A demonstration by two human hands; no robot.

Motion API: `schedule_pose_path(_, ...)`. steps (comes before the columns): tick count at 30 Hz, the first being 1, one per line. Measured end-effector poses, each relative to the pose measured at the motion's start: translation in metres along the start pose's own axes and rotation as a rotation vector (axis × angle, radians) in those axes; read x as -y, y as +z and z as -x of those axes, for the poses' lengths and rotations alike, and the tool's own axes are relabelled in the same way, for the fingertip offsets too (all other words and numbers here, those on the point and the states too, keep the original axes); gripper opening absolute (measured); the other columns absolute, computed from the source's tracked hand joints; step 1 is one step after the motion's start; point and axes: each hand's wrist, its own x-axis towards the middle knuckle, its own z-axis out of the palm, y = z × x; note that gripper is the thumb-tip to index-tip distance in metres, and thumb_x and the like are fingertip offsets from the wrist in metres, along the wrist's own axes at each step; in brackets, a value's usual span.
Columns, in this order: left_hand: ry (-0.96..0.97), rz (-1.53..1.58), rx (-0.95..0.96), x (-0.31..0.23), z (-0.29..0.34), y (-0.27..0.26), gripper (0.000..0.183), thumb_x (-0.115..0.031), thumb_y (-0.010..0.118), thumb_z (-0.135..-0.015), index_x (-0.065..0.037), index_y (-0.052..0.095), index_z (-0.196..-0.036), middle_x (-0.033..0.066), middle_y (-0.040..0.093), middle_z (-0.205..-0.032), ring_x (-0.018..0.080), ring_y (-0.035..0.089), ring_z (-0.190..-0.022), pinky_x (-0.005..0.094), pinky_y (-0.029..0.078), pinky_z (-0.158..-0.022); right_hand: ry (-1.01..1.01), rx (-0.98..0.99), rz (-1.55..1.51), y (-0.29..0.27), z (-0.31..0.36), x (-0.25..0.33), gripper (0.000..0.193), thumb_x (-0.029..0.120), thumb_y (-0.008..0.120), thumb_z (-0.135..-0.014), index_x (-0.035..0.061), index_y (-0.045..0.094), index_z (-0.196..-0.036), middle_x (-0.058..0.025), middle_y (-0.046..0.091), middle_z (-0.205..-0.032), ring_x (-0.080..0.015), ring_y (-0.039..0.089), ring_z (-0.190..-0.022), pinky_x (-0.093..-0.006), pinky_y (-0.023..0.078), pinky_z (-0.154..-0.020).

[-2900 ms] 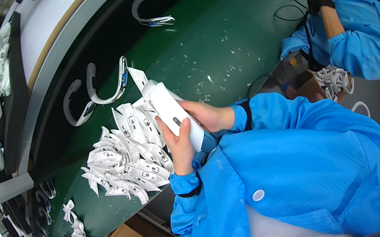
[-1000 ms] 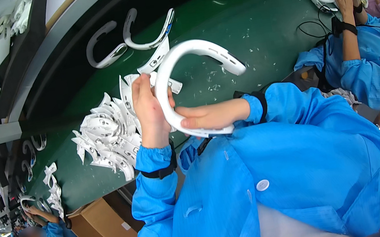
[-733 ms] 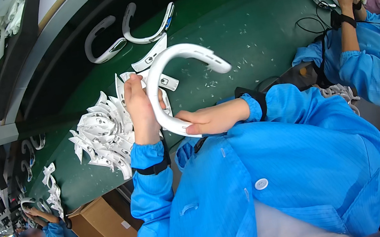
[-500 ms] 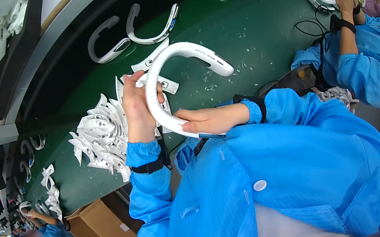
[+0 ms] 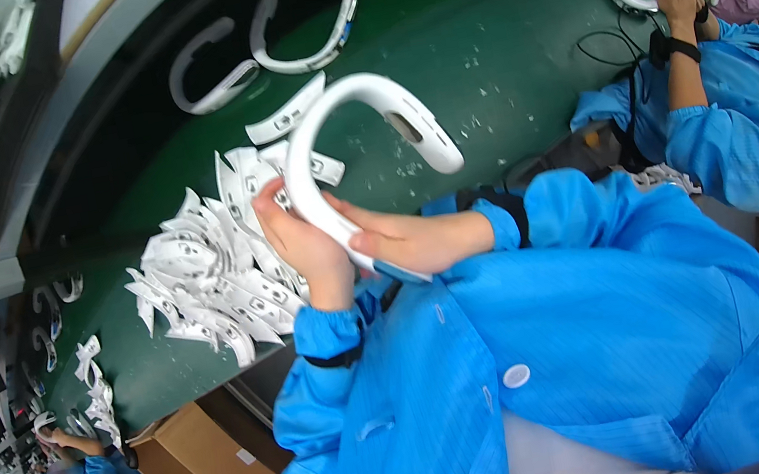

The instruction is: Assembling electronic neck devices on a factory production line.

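A white curved neck fan point(image 5: 301, 182) is held up in front of my chest, its free end arching over to the right. My left hand point(image 5: 307, 255) is pressed along the outer left side of its lower part, fingers closed against it. From the right, my right hand point(image 5: 420, 238) wraps round the same lower part, thumb across the front. A bluish-grey section shows at the fan's lower tip, beneath the right hand. Beside my left hand lies a heap of white curved strips point(image 5: 201, 258) with small dark printed marks. One such strip point(image 5: 286, 111) lies apart behind the fan.
More neck fans point(image 5: 308, 59) lie along the far side of the green table point(image 5: 488, 45). At right a co-worker in blue point(image 5: 734, 114) handles another fan near a black cable point(image 5: 609, 52). An open cardboard box point(image 5: 212, 469) stands below the table's left edge.
My left hand has moved down and right along the fan, closer to my right hand. The fan has turned slightly, showing a dark opening near its free end.
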Motion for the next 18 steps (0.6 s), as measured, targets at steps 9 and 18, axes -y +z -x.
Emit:
schedule_pose_path(9,0.18,-0.214,0.349,0.008,0.01,0.011,0.047,-0.044,0.024,-0.096,-0.004,0.042,-0.114,0.0153,0.056,-0.112,0.0199,0.056,-0.099,0.0268,0.044,-0.079,0.007,-0.542,-0.667,-0.031,-0.03,0.003,0.035,0.034,0.043,-0.092,0.0021,0.052,-0.102,-0.0078,0.059,-0.076,-0.0147,0.059,-0.065,-0.0277,0.049,-0.059)
schedule_pose_path(18,-0.495,-0.11,0.627,0.036,0.019,0.007,0.071,-0.06,0.004,-0.09,-0.003,0.048,-0.096,0.0096,0.055,-0.061,0.0175,0.054,-0.052,0.0271,0.045,-0.048,-0.065,-0.564,-0.301,-0.058,-0.031,0.025,0.046,0.04,0.036,-0.094,-0.0006,0.054,-0.088,-0.0086,0.057,-0.056,-0.0139,0.055,-0.044,-0.0255,0.045,-0.041)
